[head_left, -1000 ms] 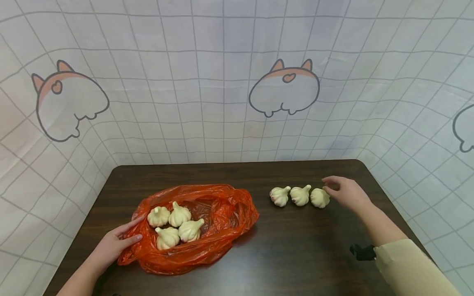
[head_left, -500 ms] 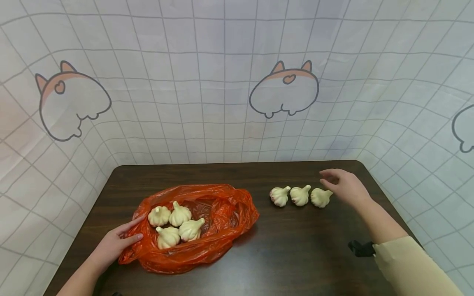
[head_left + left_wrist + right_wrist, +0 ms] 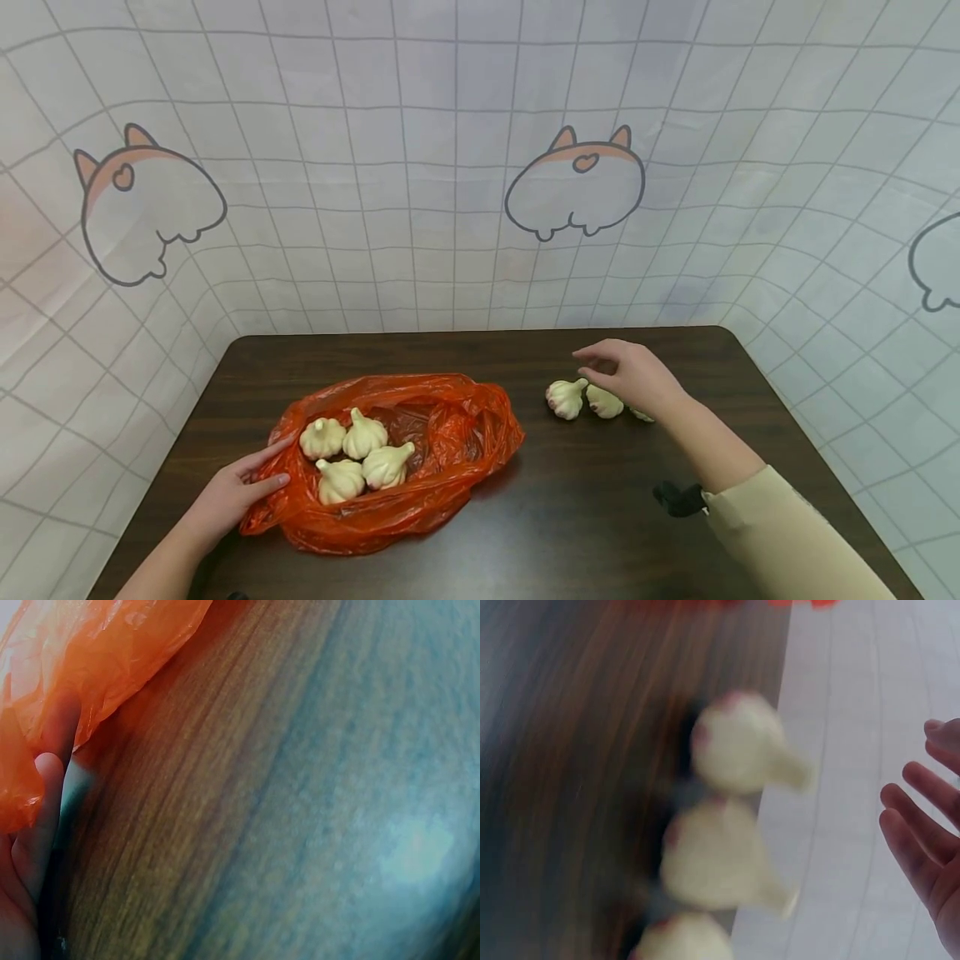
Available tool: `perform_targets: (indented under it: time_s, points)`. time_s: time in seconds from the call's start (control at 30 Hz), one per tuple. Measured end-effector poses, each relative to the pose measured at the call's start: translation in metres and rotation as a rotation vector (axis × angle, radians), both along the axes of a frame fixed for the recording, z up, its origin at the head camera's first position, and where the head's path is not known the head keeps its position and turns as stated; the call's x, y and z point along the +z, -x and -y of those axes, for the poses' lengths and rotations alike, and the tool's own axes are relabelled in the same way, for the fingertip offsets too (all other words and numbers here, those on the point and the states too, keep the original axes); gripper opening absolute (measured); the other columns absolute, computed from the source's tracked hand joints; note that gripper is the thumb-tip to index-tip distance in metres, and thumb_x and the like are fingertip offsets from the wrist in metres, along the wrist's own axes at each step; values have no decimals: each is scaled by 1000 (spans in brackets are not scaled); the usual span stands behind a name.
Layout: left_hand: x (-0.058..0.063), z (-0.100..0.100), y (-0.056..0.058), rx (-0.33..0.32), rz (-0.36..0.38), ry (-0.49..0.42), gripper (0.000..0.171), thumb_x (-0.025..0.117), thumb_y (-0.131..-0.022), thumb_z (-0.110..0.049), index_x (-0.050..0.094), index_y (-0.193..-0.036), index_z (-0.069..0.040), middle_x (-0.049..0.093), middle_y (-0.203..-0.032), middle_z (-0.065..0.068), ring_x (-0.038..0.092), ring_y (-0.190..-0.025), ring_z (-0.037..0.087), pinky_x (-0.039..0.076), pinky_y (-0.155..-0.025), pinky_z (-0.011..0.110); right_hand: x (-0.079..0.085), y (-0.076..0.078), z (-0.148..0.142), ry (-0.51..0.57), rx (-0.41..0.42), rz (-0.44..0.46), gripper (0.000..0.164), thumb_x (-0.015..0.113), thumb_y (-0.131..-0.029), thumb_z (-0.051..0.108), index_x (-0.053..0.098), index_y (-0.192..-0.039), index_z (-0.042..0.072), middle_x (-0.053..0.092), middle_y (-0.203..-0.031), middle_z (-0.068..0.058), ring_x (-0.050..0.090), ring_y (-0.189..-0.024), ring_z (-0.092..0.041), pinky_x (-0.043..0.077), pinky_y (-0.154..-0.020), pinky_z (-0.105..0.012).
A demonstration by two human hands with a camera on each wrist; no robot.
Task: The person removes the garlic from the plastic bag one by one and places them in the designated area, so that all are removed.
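An orange-red plastic bag [image 3: 450, 500] lies spread with its mouth up on the left half of the table, several garlic bulbs [image 3: 364, 434] inside. My left hand [image 3: 225, 504] holds the bag's left edge between thumb and fingers; in the left wrist view, thin plastic [image 3: 112, 660] covers part of the fingers. My right hand [image 3: 633, 375] hovers over a row of three garlic bulbs, fingers loosely bent and holding nothing. The leftmost bulb [image 3: 566, 399] shows whole, the middle bulb [image 3: 604, 403] partly, and the right bulb [image 3: 641, 414] is mostly hidden by the hand.
The dark wooden table [image 3: 540, 517] has rounded back corners. Behind it and along both sides hangs a white grid-patterned cloth [image 3: 420, 192]. A small black device [image 3: 678, 500] shows at the right sleeve [image 3: 772, 533].
My right hand has moved left from beside the right bulb to above the row. The right bulb's stem tipped to the right as the fingers left it. The left hand stays on the bag.
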State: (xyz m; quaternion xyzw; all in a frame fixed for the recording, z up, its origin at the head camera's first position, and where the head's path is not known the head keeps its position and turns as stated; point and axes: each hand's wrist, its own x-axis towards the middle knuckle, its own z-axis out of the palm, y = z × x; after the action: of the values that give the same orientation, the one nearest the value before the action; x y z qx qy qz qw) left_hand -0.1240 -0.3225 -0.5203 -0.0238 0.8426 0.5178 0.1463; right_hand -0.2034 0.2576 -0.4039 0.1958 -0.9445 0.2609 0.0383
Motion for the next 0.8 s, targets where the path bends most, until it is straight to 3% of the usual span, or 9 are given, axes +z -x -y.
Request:
perform_targets:
  time_s: [0.2, 0.53, 0.8]
  points:
    - [0, 0, 0, 1, -5, 4, 71, 68, -94, -39, 39, -154, -14, 29, -156, 26, 39, -136, 38, 50, -85, 22, 2, 1, 46, 1, 128, -17, 28, 71, -93, 24, 73, -120, 18, 71, -112, -1, 66, -96, -20, 53, -82, -41]
    - [3, -1, -2, 9, 16, 28, 71, 67, -95, -40, 38, -154, -14, 28, -156, 27, 40, -135, 39, 53, -91, 32, -7, -5, 123, -27, 310, -12, 24, 70, -94, 24, 75, -117, 19, 71, -110, 3, 63, -87, -16, 50, -76, -31]
    - [5, -2, -3, 7, 14, 12, 70, 67, -94, -38, 39, -154, -13, 29, -156, 27, 44, -132, 36, 53, -87, 29, -16, -14, 173, -65, 400, 74, 24, 67, -96, 29, 74, -119, 25, 70, -116, 6, 63, -87, -9, 50, -79, -26]
